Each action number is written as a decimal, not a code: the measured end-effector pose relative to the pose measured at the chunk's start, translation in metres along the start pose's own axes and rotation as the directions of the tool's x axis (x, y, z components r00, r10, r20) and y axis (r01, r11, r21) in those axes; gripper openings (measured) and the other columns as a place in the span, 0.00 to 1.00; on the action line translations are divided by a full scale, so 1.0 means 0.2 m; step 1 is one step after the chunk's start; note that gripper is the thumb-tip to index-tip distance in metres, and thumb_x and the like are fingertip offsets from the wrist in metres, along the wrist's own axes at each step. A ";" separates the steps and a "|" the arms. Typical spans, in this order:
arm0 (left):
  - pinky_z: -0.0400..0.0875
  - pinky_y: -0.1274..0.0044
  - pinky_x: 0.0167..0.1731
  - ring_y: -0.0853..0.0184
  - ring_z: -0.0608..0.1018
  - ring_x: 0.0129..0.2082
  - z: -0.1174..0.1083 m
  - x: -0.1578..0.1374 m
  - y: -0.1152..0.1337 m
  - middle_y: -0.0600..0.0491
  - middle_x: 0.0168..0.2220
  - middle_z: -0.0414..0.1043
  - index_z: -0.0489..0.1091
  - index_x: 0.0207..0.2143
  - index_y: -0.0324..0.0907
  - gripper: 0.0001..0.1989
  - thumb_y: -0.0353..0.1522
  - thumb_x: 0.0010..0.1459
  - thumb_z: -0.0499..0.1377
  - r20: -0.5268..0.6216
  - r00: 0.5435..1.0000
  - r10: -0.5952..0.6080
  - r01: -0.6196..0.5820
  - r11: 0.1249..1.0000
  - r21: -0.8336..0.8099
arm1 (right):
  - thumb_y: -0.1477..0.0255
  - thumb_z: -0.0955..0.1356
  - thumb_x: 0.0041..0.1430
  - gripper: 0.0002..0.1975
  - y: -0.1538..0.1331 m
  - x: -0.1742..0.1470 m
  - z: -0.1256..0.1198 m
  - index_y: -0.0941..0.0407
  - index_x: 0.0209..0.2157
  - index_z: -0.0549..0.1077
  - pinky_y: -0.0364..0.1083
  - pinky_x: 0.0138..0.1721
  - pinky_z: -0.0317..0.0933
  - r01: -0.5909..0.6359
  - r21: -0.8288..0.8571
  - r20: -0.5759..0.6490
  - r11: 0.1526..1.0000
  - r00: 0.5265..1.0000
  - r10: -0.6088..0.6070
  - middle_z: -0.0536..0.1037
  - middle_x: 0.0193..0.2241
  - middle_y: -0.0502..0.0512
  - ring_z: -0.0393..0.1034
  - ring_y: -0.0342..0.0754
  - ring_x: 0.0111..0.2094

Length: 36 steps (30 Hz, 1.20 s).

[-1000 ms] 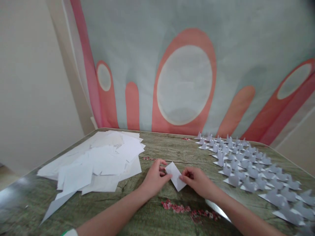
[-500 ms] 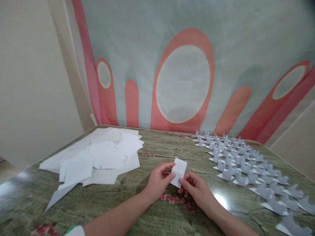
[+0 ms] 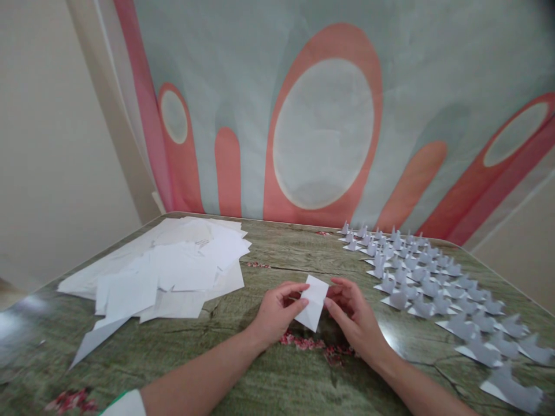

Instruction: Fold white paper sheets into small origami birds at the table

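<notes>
A small white folded paper (image 3: pixel 314 301) is held up just above the green table (image 3: pixel 269 375), near its middle. My left hand (image 3: pixel 276 315) pinches its left edge between thumb and fingers. My right hand (image 3: pixel 355 320) grips its right side, fingers curled around the edge. A crease runs across the piece, and its lower corner points down toward the table.
A loose heap of white paper sheets (image 3: pixel 165 274) covers the table's left part. Several rows of small folded paper figures (image 3: pixel 425 286) stand on the right side. A patterned pink and grey cloth (image 3: pixel 321 121) hangs behind the table. Red flower prints (image 3: pixel 312 344) mark the tabletop.
The paper has been lifted off the table and turned between both hands. The view has shifted slightly lower and closer.
</notes>
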State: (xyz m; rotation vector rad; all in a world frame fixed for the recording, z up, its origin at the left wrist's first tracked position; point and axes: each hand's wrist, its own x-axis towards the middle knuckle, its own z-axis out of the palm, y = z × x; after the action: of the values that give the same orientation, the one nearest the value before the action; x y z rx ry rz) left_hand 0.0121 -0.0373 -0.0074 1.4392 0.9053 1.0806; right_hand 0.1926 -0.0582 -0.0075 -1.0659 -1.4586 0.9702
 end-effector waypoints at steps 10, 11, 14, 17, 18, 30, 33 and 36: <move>0.68 0.77 0.35 0.66 0.72 0.37 0.00 0.00 0.01 0.49 0.40 0.69 0.72 0.42 0.39 0.15 0.35 0.52 0.60 0.009 1.000 -0.020 0.019 1.000 0.008 | 0.65 0.63 0.58 0.14 -0.02 -0.03 0.03 0.53 0.45 0.60 0.45 0.36 0.64 -0.001 0.053 0.021 0.999 1.000 0.000 0.70 0.34 0.53 0.68 0.46 0.34; 0.67 0.78 0.35 0.66 0.72 0.36 0.00 0.00 0.01 0.49 0.40 0.69 0.72 0.42 0.39 0.15 0.36 0.52 0.60 0.011 1.000 -0.024 0.024 1.000 0.011 | 0.65 0.63 0.58 0.14 -0.02 -0.03 0.02 0.53 0.45 0.60 0.45 0.35 0.64 -0.002 0.046 0.018 0.999 1.000 0.001 0.70 0.33 0.53 0.68 0.47 0.34; 0.67 0.78 0.33 0.66 0.72 0.35 0.00 0.00 0.01 0.49 0.39 0.70 0.72 0.42 0.39 0.16 0.37 0.51 0.61 0.008 0.999 -0.046 0.046 0.999 -0.009 | 0.64 0.63 0.57 0.15 -0.02 -0.03 0.03 0.53 0.45 0.60 0.45 0.35 0.64 -0.014 0.054 0.014 0.998 1.000 0.013 0.70 0.33 0.53 0.68 0.47 0.33; 0.67 0.78 0.33 0.67 0.72 0.33 0.01 0.00 0.02 0.48 0.38 0.70 0.71 0.42 0.38 0.17 0.37 0.50 0.62 0.001 0.998 -0.067 0.067 0.997 -0.042 | 0.64 0.63 0.57 0.16 -0.01 -0.03 0.03 0.53 0.46 0.58 0.46 0.35 0.64 -0.020 0.083 0.018 0.996 1.000 0.018 0.69 0.34 0.53 0.68 0.47 0.34; 0.67 0.78 0.32 0.68 0.72 0.33 0.01 0.00 0.02 0.49 0.38 0.71 0.71 0.42 0.38 0.18 0.37 0.50 0.62 0.001 0.998 -0.071 0.071 0.996 -0.047 | 0.64 0.63 0.57 0.16 -0.01 -0.03 0.03 0.53 0.46 0.57 0.46 0.35 0.64 -0.021 0.083 0.020 0.996 1.000 0.019 0.69 0.34 0.53 0.68 0.47 0.33; 0.67 0.78 0.34 0.68 0.72 0.34 0.01 -0.01 0.01 0.49 0.40 0.68 0.71 0.42 0.39 0.17 0.36 0.50 0.61 0.026 1.000 0.011 -0.011 1.000 -0.003 | 0.65 0.63 0.57 0.15 -0.01 -0.04 0.01 0.53 0.45 0.58 0.46 0.34 0.64 -0.018 0.008 0.051 1.000 0.999 0.017 0.69 0.37 0.54 0.69 0.46 0.33; 0.67 0.78 0.33 0.68 0.72 0.34 0.01 -0.01 0.00 0.48 0.41 0.68 0.71 0.43 0.39 0.18 0.36 0.50 0.62 0.039 0.999 0.007 -0.008 1.000 0.030 | 0.65 0.64 0.57 0.15 -0.02 -0.03 0.01 0.53 0.43 0.58 0.46 0.34 0.65 -0.045 0.019 0.038 0.999 0.998 0.044 0.69 0.37 0.54 0.69 0.46 0.32; 0.67 0.78 0.33 0.68 0.72 0.33 0.01 -0.01 0.00 0.48 0.41 0.67 0.70 0.44 0.39 0.19 0.37 0.50 0.62 0.038 0.999 -0.004 0.003 0.999 0.045 | 0.65 0.64 0.56 0.15 -0.01 -0.03 0.01 0.53 0.43 0.57 0.46 0.33 0.65 -0.046 0.047 0.038 0.998 0.998 0.044 0.69 0.36 0.54 0.69 0.46 0.31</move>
State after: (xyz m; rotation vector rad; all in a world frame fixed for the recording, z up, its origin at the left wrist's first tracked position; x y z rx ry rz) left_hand 0.0138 -0.0405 -0.0078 1.4896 0.9093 1.0325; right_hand 0.1916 -0.0644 -0.0070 -1.0549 -1.4394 1.0566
